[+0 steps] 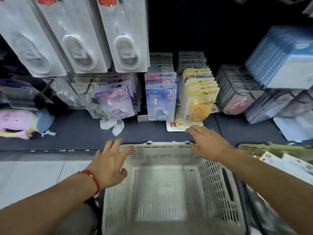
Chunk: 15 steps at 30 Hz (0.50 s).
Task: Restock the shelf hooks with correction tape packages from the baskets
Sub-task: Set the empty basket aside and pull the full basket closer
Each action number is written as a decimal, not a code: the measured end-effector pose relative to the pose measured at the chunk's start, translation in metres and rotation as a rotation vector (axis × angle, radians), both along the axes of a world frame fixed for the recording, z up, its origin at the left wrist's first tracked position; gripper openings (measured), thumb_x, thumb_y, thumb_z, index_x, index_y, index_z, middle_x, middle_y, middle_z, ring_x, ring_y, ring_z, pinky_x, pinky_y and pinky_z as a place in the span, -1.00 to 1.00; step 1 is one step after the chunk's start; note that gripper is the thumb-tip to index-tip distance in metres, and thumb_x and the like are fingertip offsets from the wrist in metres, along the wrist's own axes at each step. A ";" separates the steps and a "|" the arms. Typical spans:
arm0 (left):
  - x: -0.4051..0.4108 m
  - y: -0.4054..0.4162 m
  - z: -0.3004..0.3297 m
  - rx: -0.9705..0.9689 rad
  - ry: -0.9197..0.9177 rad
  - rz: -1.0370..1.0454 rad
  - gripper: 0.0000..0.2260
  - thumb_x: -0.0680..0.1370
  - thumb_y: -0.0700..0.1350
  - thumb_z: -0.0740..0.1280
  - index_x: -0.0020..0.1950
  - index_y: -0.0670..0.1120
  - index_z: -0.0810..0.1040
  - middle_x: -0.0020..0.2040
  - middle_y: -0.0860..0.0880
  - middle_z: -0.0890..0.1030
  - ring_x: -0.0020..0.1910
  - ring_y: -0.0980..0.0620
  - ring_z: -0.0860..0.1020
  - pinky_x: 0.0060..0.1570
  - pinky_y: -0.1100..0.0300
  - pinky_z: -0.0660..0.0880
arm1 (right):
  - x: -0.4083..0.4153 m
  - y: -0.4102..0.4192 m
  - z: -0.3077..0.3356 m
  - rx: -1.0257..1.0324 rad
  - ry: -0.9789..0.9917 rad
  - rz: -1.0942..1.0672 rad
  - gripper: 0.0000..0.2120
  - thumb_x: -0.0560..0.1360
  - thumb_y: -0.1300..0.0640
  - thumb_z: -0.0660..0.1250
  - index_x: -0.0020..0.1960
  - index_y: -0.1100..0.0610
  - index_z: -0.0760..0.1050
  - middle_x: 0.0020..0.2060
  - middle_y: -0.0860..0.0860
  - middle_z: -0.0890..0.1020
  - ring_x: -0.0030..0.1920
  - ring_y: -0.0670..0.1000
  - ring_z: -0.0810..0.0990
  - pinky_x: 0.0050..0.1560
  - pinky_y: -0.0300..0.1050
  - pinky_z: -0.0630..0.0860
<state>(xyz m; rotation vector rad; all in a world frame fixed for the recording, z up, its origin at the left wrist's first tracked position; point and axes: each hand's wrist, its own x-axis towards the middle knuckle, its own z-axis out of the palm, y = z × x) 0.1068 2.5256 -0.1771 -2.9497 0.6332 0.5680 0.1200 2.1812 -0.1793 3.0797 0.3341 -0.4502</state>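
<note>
Left hand [109, 162] seen spread flat, fingers straight, at far-left corner of white basket [218, 180]; nothing held. Right hand [207, 142] likewise spread, empty, over far-right rim. Basket bottom shown bare. Three rows of correction tape packages counted hung ahead: purple [115, 100], blue [160, 102], yellow [201, 99] (frame blurred). One second basket [250, 147] glimpsed at right.
</note>
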 end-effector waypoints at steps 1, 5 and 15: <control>-0.011 0.003 -0.004 0.011 0.029 0.013 -0.33 0.55 0.10 0.35 0.61 0.17 0.16 0.62 -0.04 0.04 0.57 -0.15 0.09 0.38 -0.14 0.39 | -0.011 -0.004 -0.005 -0.066 0.077 0.001 -0.53 0.70 0.03 0.18 0.58 0.08 0.25 0.50 0.06 0.36 0.41 0.15 0.44 0.23 0.07 0.44; -0.045 0.014 -0.023 0.042 0.064 0.097 -0.32 0.55 0.07 0.39 0.62 0.15 0.19 0.59 -0.09 0.13 0.56 -0.22 0.12 0.42 -0.19 0.39 | -0.057 -0.020 -0.024 -0.146 0.228 -0.123 -0.36 0.66 0.05 0.25 0.67 0.09 0.10 0.65 0.12 0.13 0.60 0.21 0.24 0.49 0.16 0.35; -0.141 0.036 -0.098 -0.400 0.067 0.486 -0.22 0.51 -0.43 0.34 0.66 -0.06 0.15 0.70 -0.09 -0.31 0.32 -0.30 0.52 0.29 -0.01 0.52 | -0.200 -0.020 -0.079 0.238 -0.044 -0.644 -0.24 0.61 0.26 0.31 0.69 0.11 0.01 0.70 0.11 -0.02 0.67 0.20 0.04 0.62 0.11 0.15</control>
